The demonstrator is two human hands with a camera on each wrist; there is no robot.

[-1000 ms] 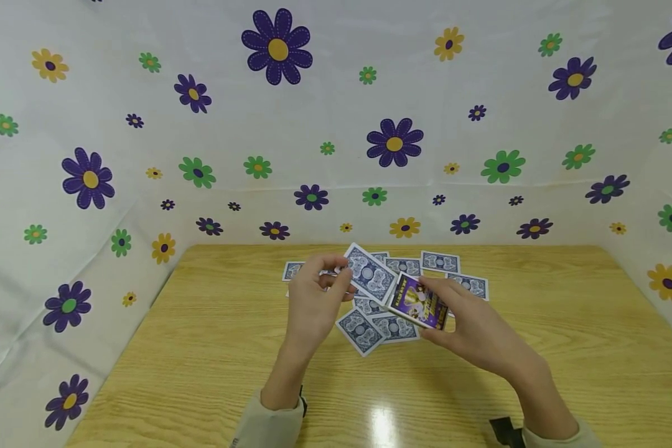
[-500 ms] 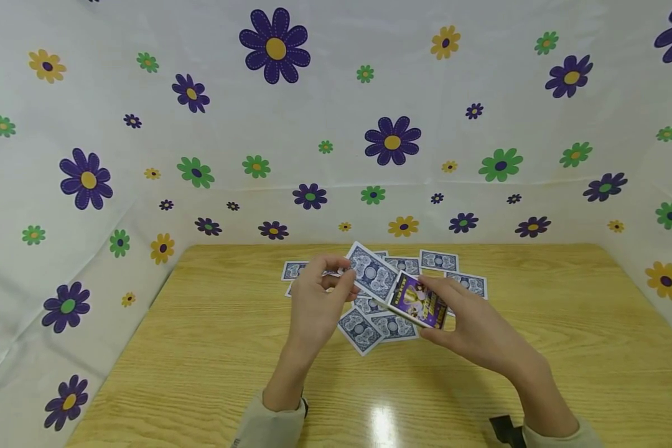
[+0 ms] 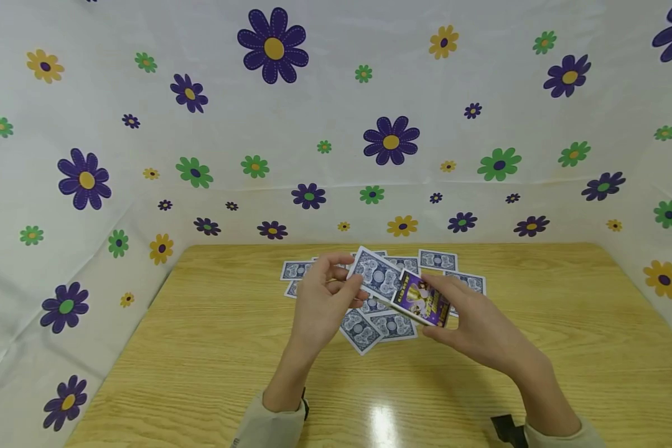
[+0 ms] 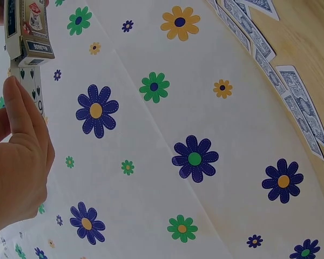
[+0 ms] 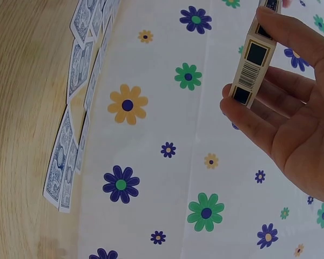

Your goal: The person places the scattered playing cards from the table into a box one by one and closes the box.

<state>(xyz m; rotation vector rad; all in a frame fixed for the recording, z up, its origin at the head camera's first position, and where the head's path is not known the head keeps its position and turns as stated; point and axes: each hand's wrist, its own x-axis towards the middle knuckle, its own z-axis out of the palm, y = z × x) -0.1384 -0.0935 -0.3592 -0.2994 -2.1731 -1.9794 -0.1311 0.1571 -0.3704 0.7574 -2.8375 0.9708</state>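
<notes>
In the head view my left hand [image 3: 325,305] pinches the outer end of a blue-backed playing card [image 3: 376,274] between thumb and fingers. The card's other end is tucked into the open mouth of a purple and gold card box [image 3: 422,298]. My right hand [image 3: 476,323] grips that box by its edges, tilted above the table. From the left wrist, the card's face [image 4: 31,83] shows black spades beside the box's end flap [image 4: 39,47]. The right wrist view shows the box's narrow barcode side [image 5: 250,75] between thumb and fingers.
Several blue-backed cards lie face down and partly overlapping on the wooden table [image 3: 201,361], among them a card [image 3: 438,260] at the back and one [image 3: 361,331] nearer the front. A white flowered cloth [image 3: 313,99] hangs behind the table and at its sides.
My left hand has shifted slightly right with the card, and a little less of the card shows outside the box. The right hand and box have barely moved.
</notes>
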